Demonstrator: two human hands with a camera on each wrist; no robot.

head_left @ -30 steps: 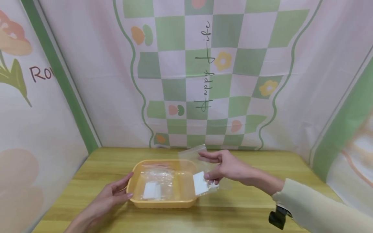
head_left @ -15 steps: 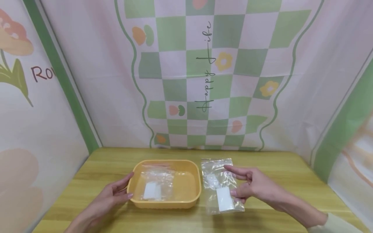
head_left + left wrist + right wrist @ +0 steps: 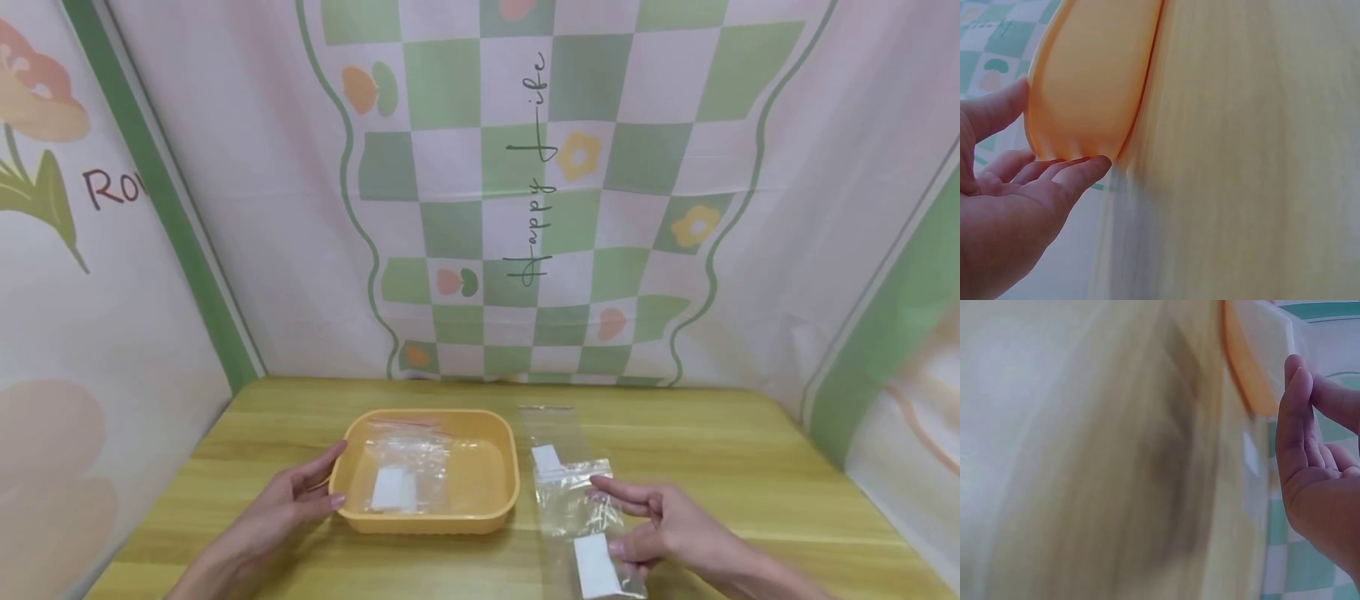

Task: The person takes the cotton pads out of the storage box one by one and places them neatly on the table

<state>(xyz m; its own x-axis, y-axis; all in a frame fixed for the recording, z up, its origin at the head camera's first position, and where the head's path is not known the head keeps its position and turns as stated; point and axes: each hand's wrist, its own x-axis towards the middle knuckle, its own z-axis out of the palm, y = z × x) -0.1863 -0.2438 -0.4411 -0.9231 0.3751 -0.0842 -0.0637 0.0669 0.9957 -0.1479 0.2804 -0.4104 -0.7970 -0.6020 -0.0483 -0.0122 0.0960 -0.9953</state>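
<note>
A yellow plastic tray (image 3: 480, 467) stands on the wooden table, with clear zip-lock bags (image 3: 420, 458) bearing white rectangles inside it, to its left. My left hand (image 3: 288, 500) holds the tray's left end; in the left wrist view the thumb and fingers (image 3: 1082, 178) touch its wall (image 3: 1088, 87). To the tray's right, my right hand (image 3: 667, 529) pinches another clear zip-lock bag (image 3: 577, 504) with a white rectangle (image 3: 596, 567) near its bottom. Partly beneath that bag, a further zip-lock bag (image 3: 551, 429) lies on the table, its lower part overlapped.
The wooden table (image 3: 277, 425) runs back to a printed cloth backdrop (image 3: 442, 167) of green and white checks. Cloth walls (image 3: 112, 333) also stand at the left and right. Much of the table is blurred in both wrist views.
My right hand has carried its zip-lock bag from above the tray's right side out to the right and nearer. The lying bag now shows more behind it. Left hand and tray stay put.
</note>
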